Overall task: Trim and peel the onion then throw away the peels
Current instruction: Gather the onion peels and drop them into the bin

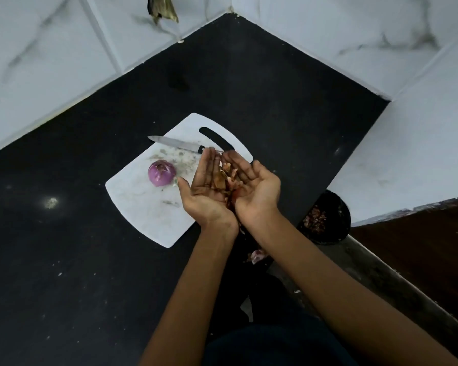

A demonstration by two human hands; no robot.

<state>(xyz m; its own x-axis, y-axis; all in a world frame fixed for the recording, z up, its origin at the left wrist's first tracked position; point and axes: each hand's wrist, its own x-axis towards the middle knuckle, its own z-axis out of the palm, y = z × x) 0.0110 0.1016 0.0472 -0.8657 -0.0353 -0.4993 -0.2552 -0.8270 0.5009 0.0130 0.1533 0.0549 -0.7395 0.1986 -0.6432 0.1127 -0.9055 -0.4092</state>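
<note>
1. The left hand [206, 188] and the right hand [254, 187] are pressed side by side, palms up and fingers spread, forming one shallow cup over the near right corner of the cutting board [143, 207].
2. Neither grip closes on anything; the brown and pink onion peels [226, 177] lie loose in the trough where the two palms meet, some hanging down between the wrists.
3. The peeled purple onion [161, 173] sits on the white cutting board, just left of the left hand's thumb and apart from it.
4. A knife [177, 144] lies on the far part of the board, its blade pointing left and its black handle running behind the fingertips of both hands, next to the board's handle slot.
5. Small scraps and smears dot the board between the knife and the onion.
6. The board rests on a black surface [64, 260] set in a corner of white marbled wall tiles.
7. To the right of the hands, lower down past the surface's edge, stands a dark round bin [328, 220] with reddish peels already inside.
8. One pale pink piece of peel [257, 256] shows below the wrists, near the surface's edge; whether it rests there I cannot tell.
</note>
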